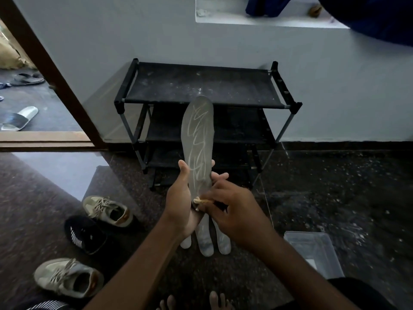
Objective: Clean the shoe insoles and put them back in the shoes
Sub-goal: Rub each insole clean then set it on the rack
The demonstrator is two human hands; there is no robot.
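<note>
My left hand (180, 198) holds a grey insole (197, 139) upright by its heel end; pale zigzag streaks run down its face. My right hand (234, 209) pinches a small brush with tan bristles (199, 201) against the insole's lower end. Three more pale insoles (206, 237) lie side by side on the floor below my hands, partly hidden by them. Two beige laced sneakers (107, 210) (69, 277) and a black sneaker (86, 233) sit on the floor at the left.
A black three-tier shoe rack (201, 86) stands against the white wall ahead. A clear plastic tub (312, 251) rests on the dark floor at the right. An open doorway with sandals (20, 118) is at the left. My bare toes (214, 300) show at the bottom.
</note>
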